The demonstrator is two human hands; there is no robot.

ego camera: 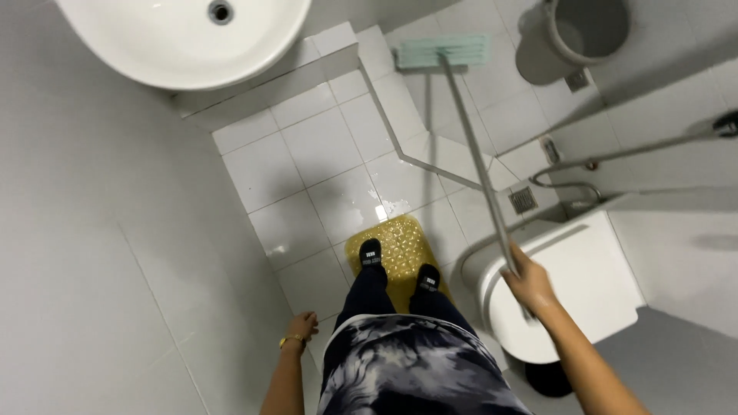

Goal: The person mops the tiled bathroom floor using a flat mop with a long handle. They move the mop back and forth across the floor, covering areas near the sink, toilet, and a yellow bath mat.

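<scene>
My right hand (529, 284) grips the metal handle (473, 154) of a flat mop whose pale green head (444, 51) rests on the tiled floor far ahead, near a grey bucket (573, 34). Down at my side hangs my left hand (302, 325), close to the white wall, with fingers loosely curled, nothing in it and a gold bracelet on the wrist. Both feet in dark shoes stand on a yellow anti-slip mat (396, 250).
A white round washbasin (184, 34) juts out at top left. A white toilet (569, 288) stands at my right with a metal grab rail (615, 154) and hose above it. The white floor tiles (323, 146) look wet, with a floor drain (523, 200).
</scene>
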